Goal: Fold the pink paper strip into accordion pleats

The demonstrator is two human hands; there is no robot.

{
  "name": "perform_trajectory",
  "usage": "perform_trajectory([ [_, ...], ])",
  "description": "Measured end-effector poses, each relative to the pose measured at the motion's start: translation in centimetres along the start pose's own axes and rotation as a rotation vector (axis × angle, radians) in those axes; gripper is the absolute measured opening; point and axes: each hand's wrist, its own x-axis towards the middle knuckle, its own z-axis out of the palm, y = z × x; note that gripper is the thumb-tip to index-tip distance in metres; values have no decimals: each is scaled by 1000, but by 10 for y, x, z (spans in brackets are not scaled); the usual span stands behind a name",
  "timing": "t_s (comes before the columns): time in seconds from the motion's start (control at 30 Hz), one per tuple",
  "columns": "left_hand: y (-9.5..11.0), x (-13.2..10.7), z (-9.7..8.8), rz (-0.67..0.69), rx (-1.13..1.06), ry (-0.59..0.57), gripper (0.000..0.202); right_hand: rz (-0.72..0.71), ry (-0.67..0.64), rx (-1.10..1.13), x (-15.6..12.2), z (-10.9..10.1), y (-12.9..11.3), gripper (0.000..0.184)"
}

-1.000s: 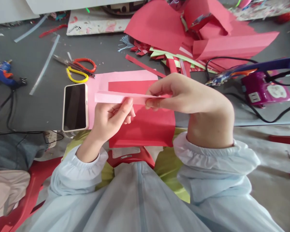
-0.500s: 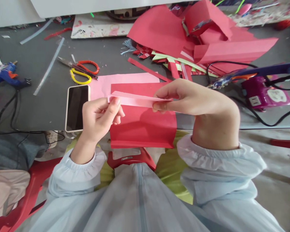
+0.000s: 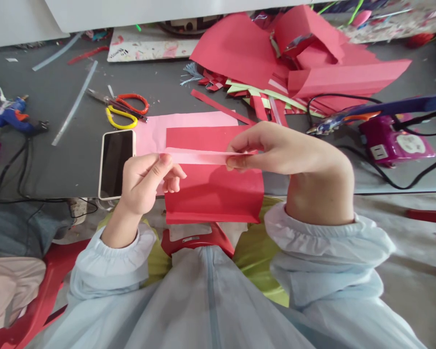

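A narrow pink paper strip [image 3: 199, 156] is stretched level between my two hands. My left hand [image 3: 147, 182] pinches its left end between thumb and forefinger, the other fingers curled. Bent at the wrist, my right hand [image 3: 272, 148] pinches the right end between thumb and fingers. Below the strip lies a sheet of red paper [image 3: 214, 191], with a folded band along its near edge that overhangs the table. Under that, a light pink sheet [image 3: 150, 127] shows at the back and left. A phone [image 3: 116, 165] lies beside my left hand.
Scissors [image 3: 125, 111] with red and yellow handles lie beyond the phone. Clear glue sticks [image 3: 74, 104] and a blue glue gun [image 3: 12, 118] are at left. Red paper scraps [image 3: 240, 51] pile up at the back. A purple power block [image 3: 394, 140] with black cables sits right.
The strip's upper flap, raised before, now lies flatter, so the strip looks narrower. My left thumb has shifted slightly left and down. The view has moved a little.
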Motion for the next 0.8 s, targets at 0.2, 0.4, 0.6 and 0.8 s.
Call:
perform_trajectory([
  [0.2, -1, 0, -8, 41, 52, -44, 37, 15, -18, -1, 1, 1, 2, 26],
  [0.4, -1, 3, -11, 182, 173, 13, 29, 8, -14, -29, 3, 3, 4, 26],
  [0.6, -1, 5, -14, 459, 420, 64, 25, -122, 114, -103, 2, 4, 8, 17],
  [0.8, -3, 6, -14, 851, 715, 229, 24, -121, 219, -147, -5, 4, 7, 24],
])
